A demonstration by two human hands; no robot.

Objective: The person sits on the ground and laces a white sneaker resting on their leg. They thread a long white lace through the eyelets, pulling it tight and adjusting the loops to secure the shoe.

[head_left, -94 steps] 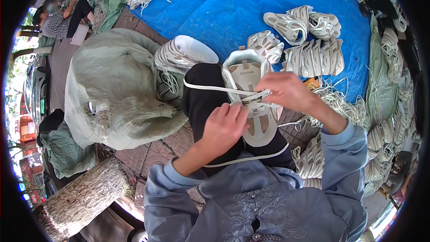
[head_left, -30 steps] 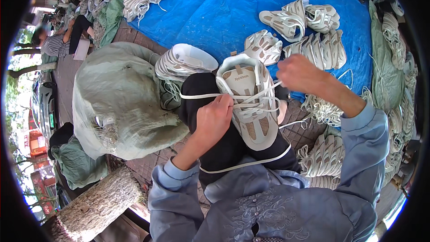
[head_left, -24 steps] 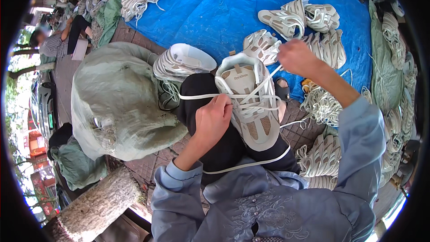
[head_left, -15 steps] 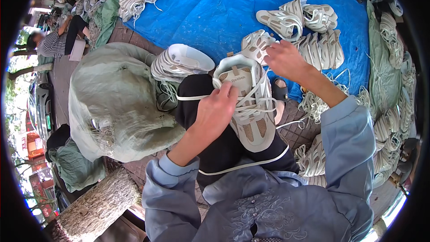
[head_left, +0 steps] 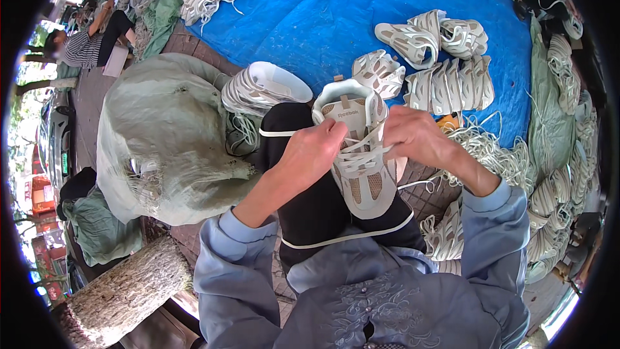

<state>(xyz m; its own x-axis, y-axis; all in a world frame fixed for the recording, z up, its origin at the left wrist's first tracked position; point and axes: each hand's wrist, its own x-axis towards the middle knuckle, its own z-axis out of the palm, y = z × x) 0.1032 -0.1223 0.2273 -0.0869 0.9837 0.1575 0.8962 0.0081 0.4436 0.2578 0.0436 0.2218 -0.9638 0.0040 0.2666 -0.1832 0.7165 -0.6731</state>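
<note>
Item: beige-and-white sneaker (head_left: 361,155), resting on the seated person's black-trousered knee (head_left: 310,207), toe toward the body. Left hand (head_left: 313,152) on its left side, fingers pinched on a white lace (head_left: 358,155). Right hand (head_left: 413,136) at its right edge, fingers closed on the lace. Beyond: blue tarp (head_left: 336,13) with more sneakers (head_left: 445,84); green sack (head_left: 168,136) to the left.

A beige-and-white mesh sneaker (head_left: 361,168) rests on the person's black-trousered lap (head_left: 310,213). The left hand (head_left: 314,153) and right hand (head_left: 413,136) pinch its white laces (head_left: 352,155) near the tongue. More pale sneakers (head_left: 445,84) lie on a blue plastic tarpaulin (head_left: 336,6) beyond.
</note>
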